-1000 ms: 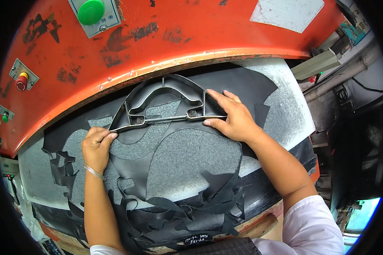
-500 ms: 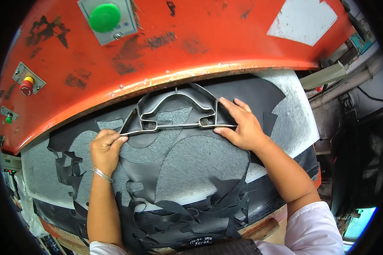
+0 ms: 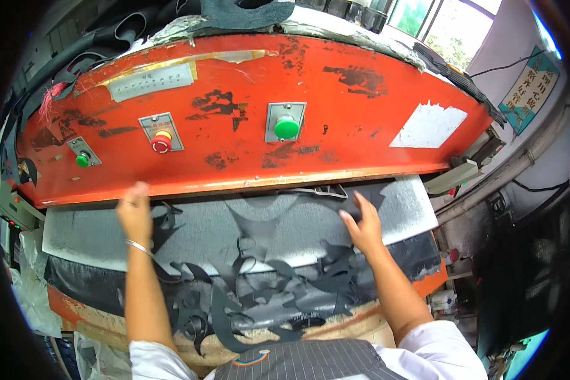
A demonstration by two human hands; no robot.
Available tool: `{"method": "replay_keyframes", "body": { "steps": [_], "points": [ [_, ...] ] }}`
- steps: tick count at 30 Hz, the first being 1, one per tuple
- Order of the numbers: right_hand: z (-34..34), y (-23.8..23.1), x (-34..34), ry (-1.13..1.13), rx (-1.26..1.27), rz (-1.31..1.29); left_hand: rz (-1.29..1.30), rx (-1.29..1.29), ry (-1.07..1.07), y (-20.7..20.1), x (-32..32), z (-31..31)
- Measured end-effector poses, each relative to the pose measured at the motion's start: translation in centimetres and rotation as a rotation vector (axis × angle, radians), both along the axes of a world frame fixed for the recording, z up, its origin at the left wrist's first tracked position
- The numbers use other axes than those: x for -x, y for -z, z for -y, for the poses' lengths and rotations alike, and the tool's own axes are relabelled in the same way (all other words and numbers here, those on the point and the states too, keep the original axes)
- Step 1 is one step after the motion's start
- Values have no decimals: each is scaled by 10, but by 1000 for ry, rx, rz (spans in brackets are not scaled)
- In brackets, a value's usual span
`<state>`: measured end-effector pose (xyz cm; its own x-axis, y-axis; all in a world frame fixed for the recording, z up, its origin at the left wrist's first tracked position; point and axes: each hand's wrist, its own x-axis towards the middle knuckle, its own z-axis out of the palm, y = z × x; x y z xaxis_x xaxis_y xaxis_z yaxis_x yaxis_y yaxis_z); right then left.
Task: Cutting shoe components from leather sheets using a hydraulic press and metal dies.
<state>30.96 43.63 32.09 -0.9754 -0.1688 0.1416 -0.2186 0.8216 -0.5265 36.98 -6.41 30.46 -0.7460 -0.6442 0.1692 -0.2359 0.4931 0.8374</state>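
A metal cutting die (image 3: 328,192) lies on the black leather sheet (image 3: 253,221), mostly hidden beneath the lower edge of the red press head (image 3: 234,171). My right hand (image 3: 364,227) hovers just to the right of the die, fingers spread and holding nothing. On the left, my left hand (image 3: 135,216) is raised in front of the press head's lower edge, with a bracelet at the wrist. Motion smears its fingers, and nothing shows in it.
The press head carries a large green button (image 3: 287,128), a red stop button (image 3: 161,142) and a small green button (image 3: 83,160). Dark leather offcuts (image 3: 266,291) hang tangled over the near edge of the pale cutting board (image 3: 82,234).
Both hands have let go of the cutting die and come away from it. The die now sits farther under the press head. My view has tilted up, showing more of the machine.
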Motion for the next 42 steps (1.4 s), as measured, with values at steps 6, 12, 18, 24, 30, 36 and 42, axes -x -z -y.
{"method": "replay_keyframes", "body": {
  "steps": [6,12,18,24,30,36,42],
  "points": [
    [165,-117,59,-235,550,-111,-509,539,-351,-84,14,104],
    [178,-125,46,-203,319,-286,-6,247,-39,-123,-46,103],
    [53,-83,-82,-487,-133,340,149,88,315,-92,-150,-90],
    [-49,-83,-176,-674,-171,413,167,-138,750,-89,-217,-257],
    [-45,-64,-185,-602,-216,287,291,206,529,-69,-211,-305],
    [-83,-48,-184,-753,-96,251,229,289,342,-39,-223,-323],
    [-132,-22,-98,-819,5,129,149,310,328,4,-257,-319]
  ]
}}
